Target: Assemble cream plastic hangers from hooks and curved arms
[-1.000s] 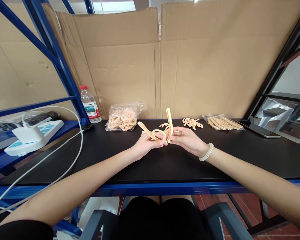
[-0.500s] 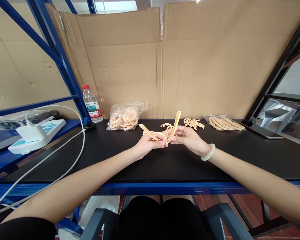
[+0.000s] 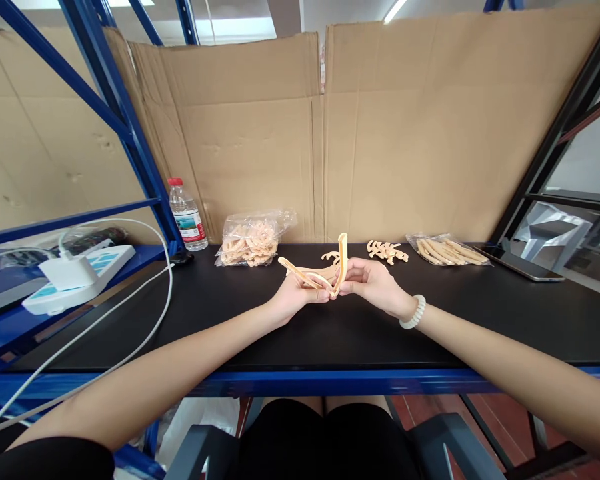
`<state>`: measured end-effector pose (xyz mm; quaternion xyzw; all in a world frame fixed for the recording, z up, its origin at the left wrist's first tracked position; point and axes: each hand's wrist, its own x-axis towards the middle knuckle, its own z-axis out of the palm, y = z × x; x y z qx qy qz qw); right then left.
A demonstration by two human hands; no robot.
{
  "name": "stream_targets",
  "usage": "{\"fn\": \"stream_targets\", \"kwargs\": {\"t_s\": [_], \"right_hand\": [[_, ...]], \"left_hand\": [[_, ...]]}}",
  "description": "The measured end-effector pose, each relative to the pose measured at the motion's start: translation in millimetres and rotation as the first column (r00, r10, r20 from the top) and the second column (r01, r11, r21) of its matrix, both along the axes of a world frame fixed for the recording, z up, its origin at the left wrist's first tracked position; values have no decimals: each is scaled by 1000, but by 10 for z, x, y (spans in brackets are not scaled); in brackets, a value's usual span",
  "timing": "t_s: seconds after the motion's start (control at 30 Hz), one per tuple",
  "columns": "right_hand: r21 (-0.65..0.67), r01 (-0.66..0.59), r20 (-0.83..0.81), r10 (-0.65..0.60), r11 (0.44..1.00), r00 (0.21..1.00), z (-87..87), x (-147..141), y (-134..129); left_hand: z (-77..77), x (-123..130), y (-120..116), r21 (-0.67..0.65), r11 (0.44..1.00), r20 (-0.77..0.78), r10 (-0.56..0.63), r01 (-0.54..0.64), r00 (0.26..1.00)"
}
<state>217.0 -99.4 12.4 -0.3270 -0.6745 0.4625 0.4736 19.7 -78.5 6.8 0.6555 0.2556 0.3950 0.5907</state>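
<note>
Beige strips [image 3: 343, 253] meeting above a black counter [image 3: 380, 343]

The left hand [image 3: 296, 293] is gripping a strip slanting left; the right hand [image 3: 375, 283] is pinching another, standing nearly upright. Behind them, a bag [image 3: 250, 241] of pieces is lying near a bottle [image 3: 187, 220].

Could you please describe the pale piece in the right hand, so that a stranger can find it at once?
Start at the long black tabletop and look near its middle, to the right hand, the one with a white bracelet. It holds the pale piece, a narrow strip standing nearly upright, while the other strip, in the left hand, slants leftward.
</note>
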Motion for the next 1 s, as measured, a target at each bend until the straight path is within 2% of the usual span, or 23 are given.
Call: {"fn": "stream_targets", "kwargs": {"t_s": [0.17,0.27,0.4,0.47,0.53,0.67,0.77,0.87,1.0], "right_hand": [[119,43,-14,-42,992,999,-14,-57,-13],[172,120,-18,-118,978,993,-34,-132,-26],[171,245,-24,-245,954,969,-48,-226,-20],[155,261,-35,-259,953,965,-32,-240,-5],[111,226,-53,-222,968,974,3,-214,12],[-63,133,-93,-138,989,986,118,-5,52],[-135,3,-2,-3,991,1000,221,259,100],[-94,-109,141,122,990,983,309,521,167],[-3,-91,210,89,996,974,356,755,267]], "left_hand": [[5,41,-54,-87,991,77,105,-98,991],[9,66,-65,-151,976,112,174,-157,978],[31,80,-57,-233,951,100,231,-203,968],[58,83,-59,-261,944,86,233,-204,969],[93,82,-66,-281,940,71,220,-192,973],[147,50,-65,-279,938,58,230,-206,971],[164,-4,-21,-288,928,91,271,-235,958],[195,-51,37,-343,913,125,279,-223,952],[288,-89,93,-441,863,132,335,-247,933]]}}
